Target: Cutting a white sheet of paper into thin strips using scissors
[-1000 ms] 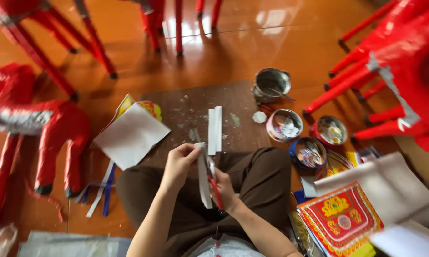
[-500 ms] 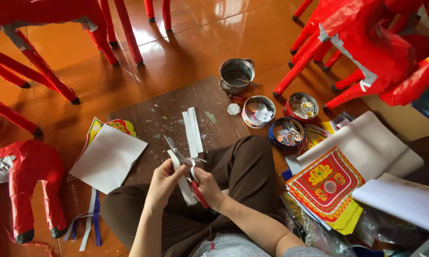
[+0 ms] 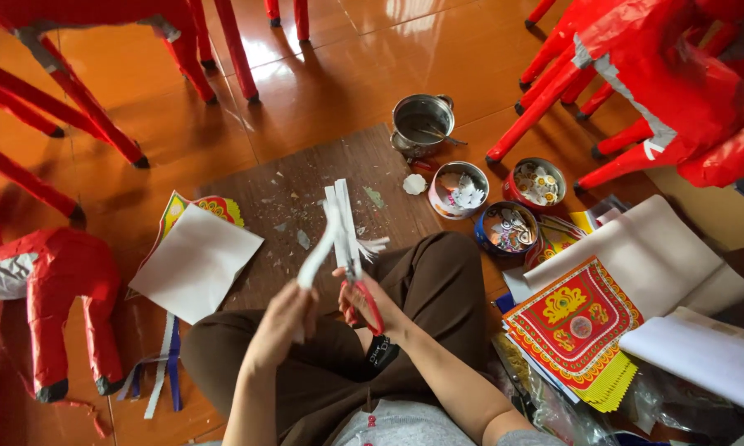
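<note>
Left hand (image 3: pixel 282 320) gripped white paper strip (image 3: pixel 316 258), right hand (image 3: pixel 362 299) closed on red-handled scissors (image 3: pixel 357 279) just right of it, metal pot (image 3: pixel 421 122) far right.

Surroundings: wooden floor and dark work board (image 3: pixel 264 186).
Metal pot (image 3: pixel 422 122) at board's far corner; three round tins (image 3: pixel 509 229) beside it; white sheet (image 3: pixel 195 262) lying left; red paper animals (image 3: pixel 49 281) standing around; printed red-and-yellow sheets (image 3: pixel 572 318) stacked right.
</note>
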